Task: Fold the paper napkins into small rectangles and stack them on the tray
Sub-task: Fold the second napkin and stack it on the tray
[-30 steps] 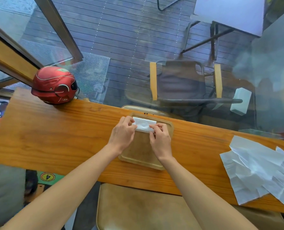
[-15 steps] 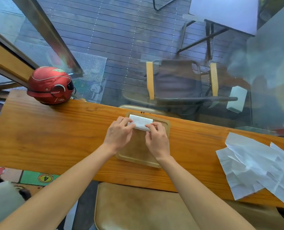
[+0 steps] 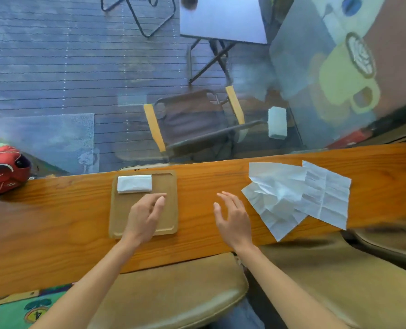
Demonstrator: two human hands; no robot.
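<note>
On the tray (image 3: 171,186), both hands have released the folded napkin (image 3: 134,184), left hand (image 3: 145,216) and right hand (image 3: 232,218) empty.

Both forearms are extended forward. The left hand (image 3: 145,216) is held loosely curled, the right hand (image 3: 231,216) spread open.

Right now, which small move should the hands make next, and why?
Probably the right hand should reach right to the unfolded napkins and take the top sheet. One folded napkin already lies on the tray, both hands are empty, and the right hand hovers nearest the loose sheets.
</note>
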